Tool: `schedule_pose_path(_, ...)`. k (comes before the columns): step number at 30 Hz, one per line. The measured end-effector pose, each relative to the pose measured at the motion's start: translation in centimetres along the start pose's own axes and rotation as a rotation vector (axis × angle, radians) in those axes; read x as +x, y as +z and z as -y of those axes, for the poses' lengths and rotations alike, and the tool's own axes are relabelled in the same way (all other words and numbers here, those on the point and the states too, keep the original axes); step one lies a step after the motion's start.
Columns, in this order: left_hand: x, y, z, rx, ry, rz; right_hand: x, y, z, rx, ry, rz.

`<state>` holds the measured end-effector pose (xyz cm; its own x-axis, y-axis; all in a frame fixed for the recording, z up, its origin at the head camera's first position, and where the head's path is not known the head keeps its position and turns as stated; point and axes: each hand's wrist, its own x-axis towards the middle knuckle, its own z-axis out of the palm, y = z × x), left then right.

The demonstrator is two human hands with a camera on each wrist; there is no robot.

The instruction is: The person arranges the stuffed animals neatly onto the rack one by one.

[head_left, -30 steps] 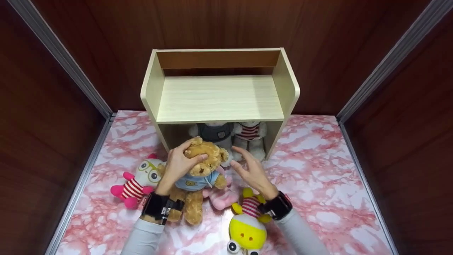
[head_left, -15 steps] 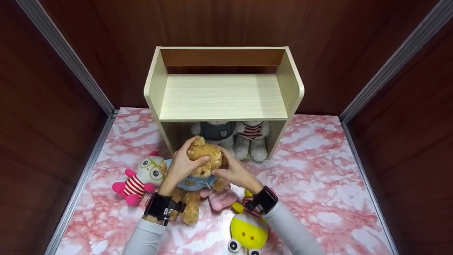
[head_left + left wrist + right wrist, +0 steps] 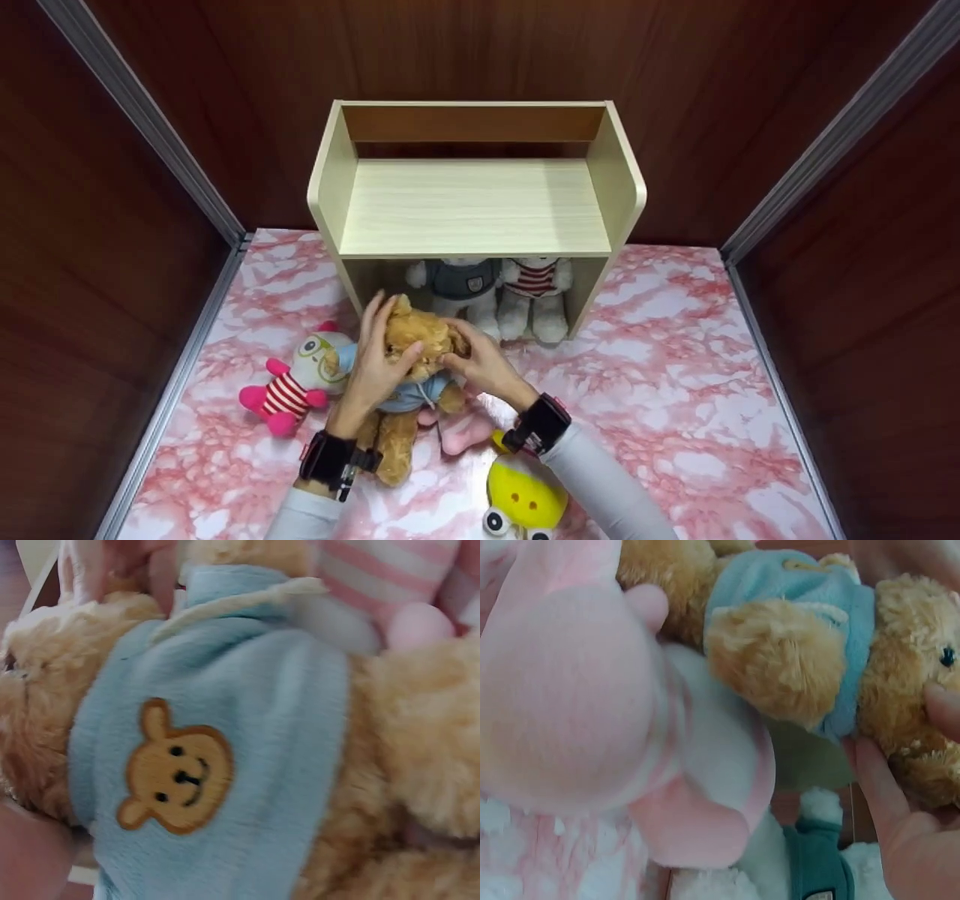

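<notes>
A brown teddy bear (image 3: 396, 439) in a blue hoodie stands before the shelf's lower opening, facing me. My left hand (image 3: 371, 375) holds its head from the left, with the thumb across the face. On the other side, my right hand (image 3: 486, 367) grips the head near the ear. The hoodie's bear-face patch (image 3: 180, 769) fills the middle of the left wrist view. A pink plush toy (image 3: 562, 690) lies close beside the bear in the right wrist view, largely hidden behind it in the head view.
A pale wooden shelf (image 3: 472, 210) stands against the back wall. Two white plush toys, one in a grey top (image 3: 454, 279), one in red stripes (image 3: 536, 281), sit in its lower compartment. A pink-limbed plush (image 3: 285, 397) lies left; a yellow-faced plush (image 3: 525, 495) lies in front.
My right hand has come in from the right and taken hold of the bear's head. The bear has shifted a little to the left, and my left fingers have straightened somewhat.
</notes>
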<state>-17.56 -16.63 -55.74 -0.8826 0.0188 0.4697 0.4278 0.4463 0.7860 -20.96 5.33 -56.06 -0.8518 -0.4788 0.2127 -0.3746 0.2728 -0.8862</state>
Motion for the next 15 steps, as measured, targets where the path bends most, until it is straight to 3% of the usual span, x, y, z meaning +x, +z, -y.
schedule_pose_path(3, -1.1, -0.5, 0.8, 0.008, 0.041, -0.147, 0.1, 0.5, 0.1, -0.033, 0.006, -0.037)
schedule_pose_path(6, -2.2, -1.3, 1.6, -0.001, 0.074, -0.352, 0.2, 0.8, 0.0, -0.016, 0.023, -0.055)
schedule_pose_path(9, -3.2, -2.3, 2.1, -0.020, 0.077, -0.510, 0.2, 0.8, -0.3, -0.002, 0.033, -0.070)
schedule_pose_path(12, -3.8, -3.1, 2.7, 0.007, 0.015, -0.530, 0.4, 0.6, -0.7, 0.015, 0.038, -0.090)
schedule_pose_path(15, -4.3, -3.5, 3.3, 0.078, -0.130, -0.446, 0.5, 0.4, -1.2, 0.034, 0.036, -0.098)
